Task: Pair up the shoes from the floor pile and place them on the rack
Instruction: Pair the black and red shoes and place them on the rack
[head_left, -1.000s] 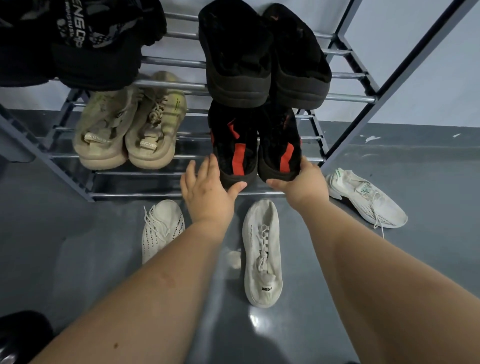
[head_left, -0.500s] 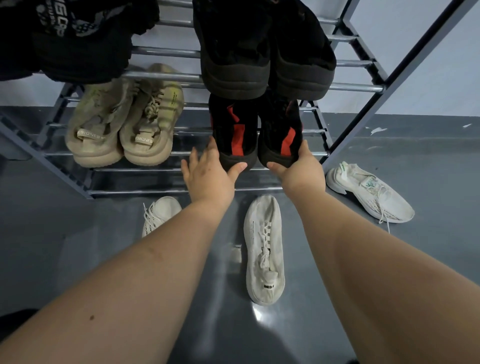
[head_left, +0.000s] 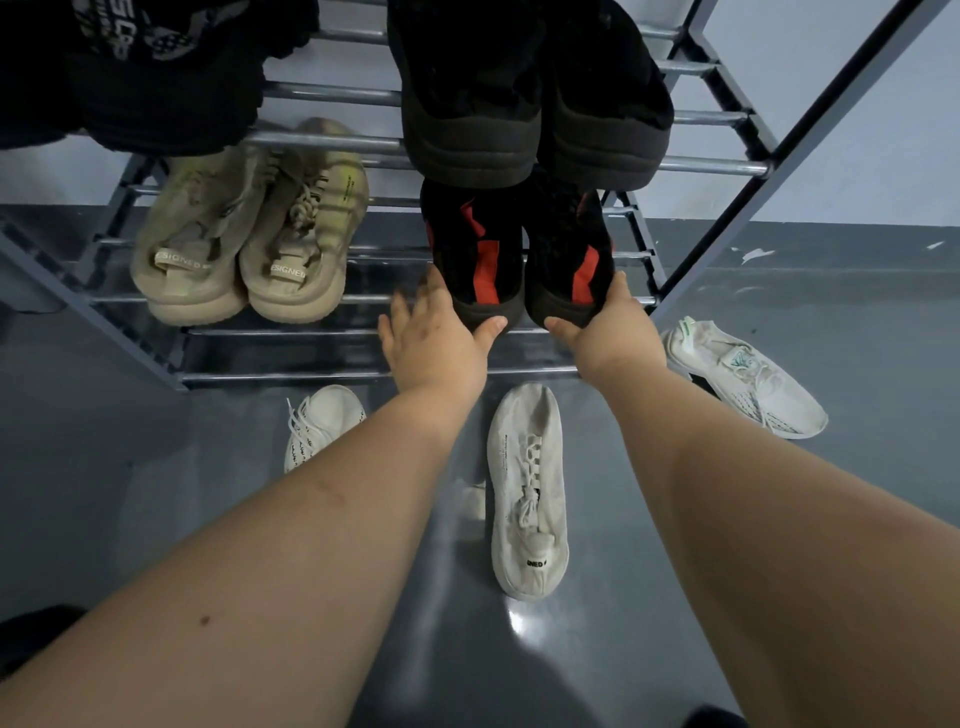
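**Two black-and-red shoes on the lower shelf, both hands at their heels**

Head view.

Item 1. Left black-and-red shoe (head_left: 475, 254): dark knit upper, red stripe down the heel, thick dark rubber sole. It sits heel-out on the lower rails of the rack (head_left: 322, 299). The left hand (head_left: 434, 345) touches its heel, fingers straight and spread along its left side, thumb under the sole edge.

Item 2. Right black-and-red shoe (head_left: 569, 249): same knit and red stripe, just beside the first. The right hand (head_left: 610, 338) grips its heel, fingers curled round the outer side and thumb against the sole.

Item 3. Beige pair (head_left: 249, 244): ribbed, chunky soles, rope laces. The heel tabs read "DESIGNED", the left one in part. Same shelf, well left of the black-and-red pair.

Item 4. Black slip-on pair (head_left: 524, 104): fuzzy fabric, heavy dark soles, on the upper shelf directly above items 1 and 2.

Item 5. Dark shoes (head_left: 150, 73) at upper left, with pale lettering too cut off to read.

Item 6. White lace-up shoe (head_left: 527, 493): mesh upper, heel tab showing "GNED", on the glossy grey floor (head_left: 156, 519) between the forearms.

Item 7. White shoe (head_left: 317, 423): partly hidden by the left forearm.

Item 8. White shoe with green accents (head_left: 748, 379): perforated mesh, right of the rack's leg.

Rack: bright metal tube rails, grey painted frame.
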